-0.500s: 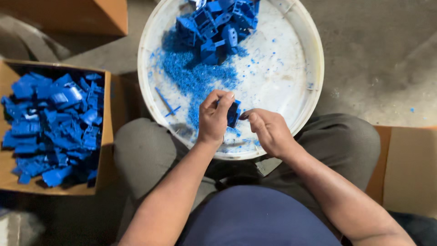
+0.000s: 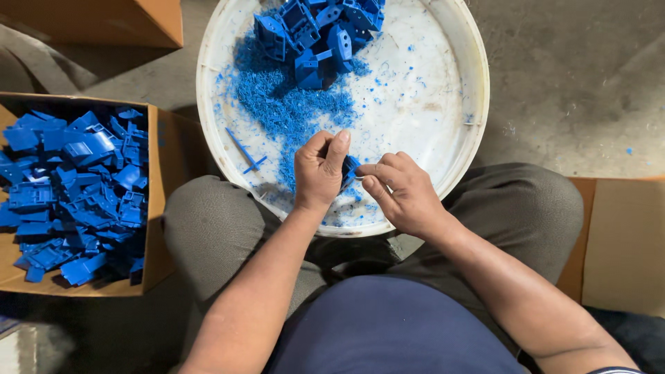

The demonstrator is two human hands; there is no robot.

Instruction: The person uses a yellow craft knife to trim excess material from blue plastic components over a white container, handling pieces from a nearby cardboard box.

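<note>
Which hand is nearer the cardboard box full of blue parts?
Left. The left hand is over the white tub, closer to the box; the right hand sits farther right.

Single head cam, looks steeply down, close on lap, white basin (image 2: 471,83), floor.

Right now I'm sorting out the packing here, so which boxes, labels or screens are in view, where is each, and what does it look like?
Open cardboard box: at the person's left, brown, rectangular, full of blue plastic parts.
Second cardboard box: top left, brown, only partly in view.
Third cardboard box: at the right, brown, contents hidden.
No labels, signs or screens in view.
</note>
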